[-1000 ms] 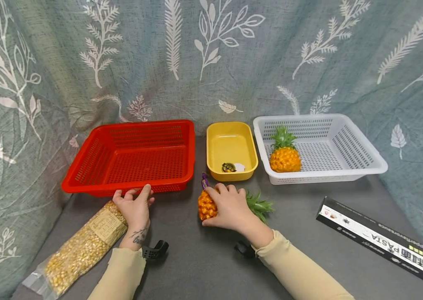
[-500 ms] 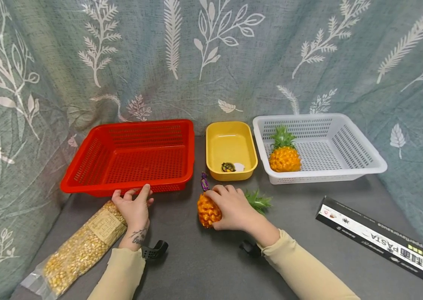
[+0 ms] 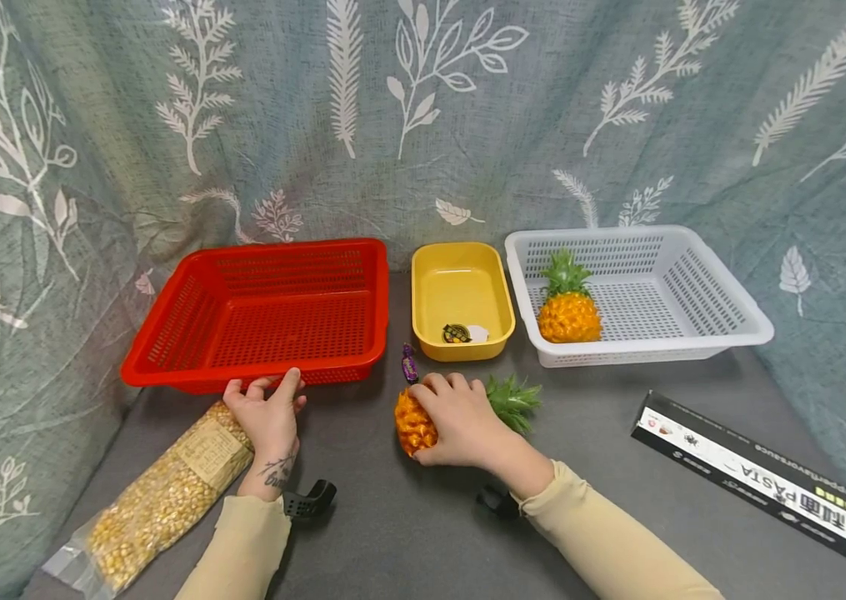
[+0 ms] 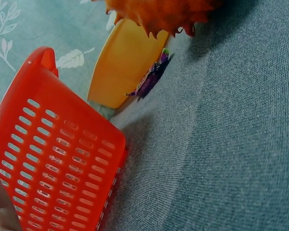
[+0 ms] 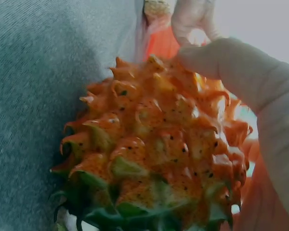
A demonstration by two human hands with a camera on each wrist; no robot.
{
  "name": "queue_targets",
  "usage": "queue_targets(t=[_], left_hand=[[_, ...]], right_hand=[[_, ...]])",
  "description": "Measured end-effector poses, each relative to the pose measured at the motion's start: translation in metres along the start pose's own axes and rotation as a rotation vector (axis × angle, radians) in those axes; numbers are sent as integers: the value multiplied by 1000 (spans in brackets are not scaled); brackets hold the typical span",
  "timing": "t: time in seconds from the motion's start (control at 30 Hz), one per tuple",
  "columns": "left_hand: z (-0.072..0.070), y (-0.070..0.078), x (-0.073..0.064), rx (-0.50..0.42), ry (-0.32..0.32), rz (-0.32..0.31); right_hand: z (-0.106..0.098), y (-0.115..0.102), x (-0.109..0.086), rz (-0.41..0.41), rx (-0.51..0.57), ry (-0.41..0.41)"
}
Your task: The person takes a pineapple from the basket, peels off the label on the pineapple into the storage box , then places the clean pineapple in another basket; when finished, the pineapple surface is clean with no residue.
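My right hand (image 3: 460,421) grips a small orange pineapple (image 3: 415,421) lying on its side on the grey table, its green crown (image 3: 513,404) pointing right. In the right wrist view the thumb lies along the knobbly pineapple (image 5: 154,139). My left hand (image 3: 270,412) rests at the front wall of the red basket (image 3: 257,375), fingers loosely bent, fingertips just below the rim. A bag of corn kernels (image 3: 167,492) lies beside that wrist. Just beyond the gripped pineapple is a purple-wrapped candy (image 3: 409,364).
A yellow tray (image 3: 460,287) with a dark round piece and a white one inside stands at the middle back. To its right, a white basket (image 3: 693,333) holds another pineapple (image 3: 569,317). A long pasta box (image 3: 768,483) lies at the right.
The pineapple in my right hand has shifted slightly toward me and turned a little, uncovering more of the candy. My left hand has stayed at the red basket.
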State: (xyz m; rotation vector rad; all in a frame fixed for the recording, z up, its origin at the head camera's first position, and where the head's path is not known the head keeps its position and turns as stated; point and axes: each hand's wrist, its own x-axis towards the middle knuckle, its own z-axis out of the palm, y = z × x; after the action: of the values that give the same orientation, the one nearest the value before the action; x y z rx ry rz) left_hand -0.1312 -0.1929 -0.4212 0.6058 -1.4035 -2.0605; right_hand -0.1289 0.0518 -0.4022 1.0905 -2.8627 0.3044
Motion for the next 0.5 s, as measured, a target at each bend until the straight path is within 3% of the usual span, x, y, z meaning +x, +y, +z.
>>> queue_targets(t=[0.37,0.5], left_hand=[[0,-1,0,2,-1,8],[0,-1,0,1,-6,9]], right_hand=[[-10,17,-18,-360,104,-126],[-14,23,-22,-430,140,-180]])
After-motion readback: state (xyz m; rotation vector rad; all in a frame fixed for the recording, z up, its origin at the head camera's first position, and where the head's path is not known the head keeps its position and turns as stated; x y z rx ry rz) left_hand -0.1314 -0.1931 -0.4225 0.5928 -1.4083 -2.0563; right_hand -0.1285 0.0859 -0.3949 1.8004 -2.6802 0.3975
